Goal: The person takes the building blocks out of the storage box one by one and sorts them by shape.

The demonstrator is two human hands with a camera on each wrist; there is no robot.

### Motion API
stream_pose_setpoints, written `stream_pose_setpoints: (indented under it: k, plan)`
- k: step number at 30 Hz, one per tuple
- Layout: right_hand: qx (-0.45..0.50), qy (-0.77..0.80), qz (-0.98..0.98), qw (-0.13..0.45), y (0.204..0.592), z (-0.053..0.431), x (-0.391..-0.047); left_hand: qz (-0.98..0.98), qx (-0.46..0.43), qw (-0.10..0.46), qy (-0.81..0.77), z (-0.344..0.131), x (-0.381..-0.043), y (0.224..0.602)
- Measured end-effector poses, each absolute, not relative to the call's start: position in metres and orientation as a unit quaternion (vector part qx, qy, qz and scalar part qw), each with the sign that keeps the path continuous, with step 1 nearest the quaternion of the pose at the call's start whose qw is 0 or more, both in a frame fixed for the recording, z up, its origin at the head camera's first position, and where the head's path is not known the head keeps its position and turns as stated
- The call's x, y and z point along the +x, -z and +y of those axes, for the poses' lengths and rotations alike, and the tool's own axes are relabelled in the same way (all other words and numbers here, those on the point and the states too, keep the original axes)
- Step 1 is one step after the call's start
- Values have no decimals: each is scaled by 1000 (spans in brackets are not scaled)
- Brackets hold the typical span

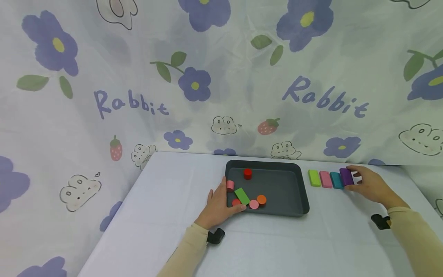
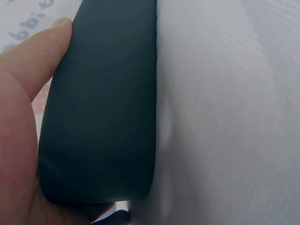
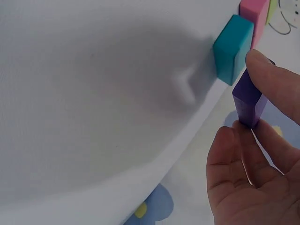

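Observation:
My left hand [image 1: 218, 207] grips the dark grey tray [image 1: 280, 188] at its near left corner, thumb at the front rim and fingers along the left side. In the left wrist view the tray's outer wall [image 2: 103, 103] fills the middle, with the thumb on its rim. My right hand [image 1: 370, 184] pinches a purple block [image 3: 247, 93] between thumb and fingertips. This block [image 1: 346, 177] stands at the right end of a row, beside a teal block [image 1: 336, 180], a pink block [image 1: 325, 179] and a lime green block [image 1: 314, 178].
Inside the tray lie a red cylinder [image 1: 247, 174], a pinkish-red cylinder [image 1: 230, 186], a green block [image 1: 242, 196], an orange round piece [image 1: 261, 200], a pink disc [image 1: 254, 204] and a partly hidden red piece [image 1: 236, 202]. A patterned curtain [image 1: 221, 77] hangs behind the white table [image 1: 277, 246].

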State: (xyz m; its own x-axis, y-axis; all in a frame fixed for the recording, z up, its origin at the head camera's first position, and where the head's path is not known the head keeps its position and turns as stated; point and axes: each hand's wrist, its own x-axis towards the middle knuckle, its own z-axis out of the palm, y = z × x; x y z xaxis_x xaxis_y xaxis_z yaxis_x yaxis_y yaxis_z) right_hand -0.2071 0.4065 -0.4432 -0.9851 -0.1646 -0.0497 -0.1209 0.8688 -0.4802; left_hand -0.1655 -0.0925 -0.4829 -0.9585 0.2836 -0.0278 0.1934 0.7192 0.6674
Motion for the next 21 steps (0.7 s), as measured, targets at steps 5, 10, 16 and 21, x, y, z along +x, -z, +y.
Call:
stream_pose_setpoints:
  k: [5,10,16,21]
  plan:
    - [-68,238,967,55,445,412,-211,925,128,60,-353,-93,-165,484]
    - [-71,235,968,60,448,415,-213,924,130,57,-355,-93,-165,483]
    - [-67,231,968,73,452,417,-216,924,128,61,-355,-92,-164,480]
    - [-70,223,969,80,454,420,-217,923,130,59,-357,-91,-165,480]
